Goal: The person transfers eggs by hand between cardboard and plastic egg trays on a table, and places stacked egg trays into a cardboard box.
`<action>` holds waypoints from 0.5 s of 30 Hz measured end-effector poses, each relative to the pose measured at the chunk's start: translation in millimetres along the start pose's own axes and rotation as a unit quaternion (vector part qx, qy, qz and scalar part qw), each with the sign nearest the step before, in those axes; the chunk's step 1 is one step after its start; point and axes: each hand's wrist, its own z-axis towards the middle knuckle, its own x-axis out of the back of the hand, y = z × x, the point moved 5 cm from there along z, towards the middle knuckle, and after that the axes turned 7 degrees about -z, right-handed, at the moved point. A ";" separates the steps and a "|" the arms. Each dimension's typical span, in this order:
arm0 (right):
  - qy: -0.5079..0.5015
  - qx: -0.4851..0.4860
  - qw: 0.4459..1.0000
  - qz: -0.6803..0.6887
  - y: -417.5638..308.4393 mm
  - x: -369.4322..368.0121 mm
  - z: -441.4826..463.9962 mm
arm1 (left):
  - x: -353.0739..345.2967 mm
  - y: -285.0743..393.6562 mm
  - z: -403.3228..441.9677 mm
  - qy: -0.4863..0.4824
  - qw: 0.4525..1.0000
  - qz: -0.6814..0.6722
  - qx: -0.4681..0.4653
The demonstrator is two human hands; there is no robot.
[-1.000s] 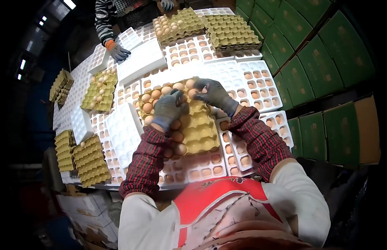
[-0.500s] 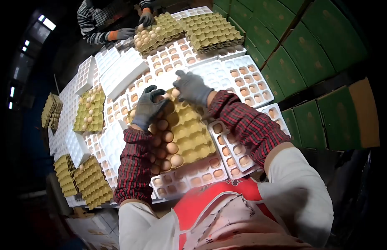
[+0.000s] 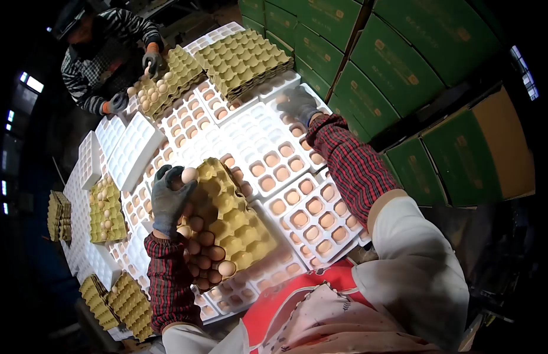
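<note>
My left hand (image 3: 169, 200), in a grey glove, is closed around a pale egg (image 3: 189, 175) at the upper left edge of a yellow-green egg tray (image 3: 250, 230). Brown eggs (image 3: 206, 238) fill the tray's left side, below that hand; its other cups show no eggs. My right hand (image 3: 299, 105), also gloved, is stretched to the far right over a white foam tray (image 3: 321, 109). Its fingers are curled at what looks like an egg (image 3: 281, 100), partly hidden by the glove. A white foam tray (image 3: 284, 154) with eggs in its near cups lies between my hands.
Across the table, a co-worker's gloved hands (image 3: 151, 61) work at another egg tray (image 3: 182, 68). Stacked pulp trays (image 3: 244, 59) stand at the back. Green cartons (image 3: 380, 65) line the right side. A foam tray filled with eggs (image 3: 321, 219) lies at the near right.
My right hand has moved away from the left, up and right to the far foam tray. My left hand stays by the pulp tray with an egg. The view has shifted.
</note>
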 end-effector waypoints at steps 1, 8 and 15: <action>0.053 -0.012 0.996 -0.074 30.7 -14.1 21.3 | -8.4 14.4 6.8 0.001 0.999 -0.034 -0.032; 0.037 0.044 0.998 0.033 68.9 -17.5 39.3 | -148.8 99.6 115.6 -0.107 0.992 0.048 -0.047; -0.160 -0.084 0.520 0.835 74.6 -49.1 -50.1 | -290.2 68.6 220.8 -0.104 0.982 0.140 -0.065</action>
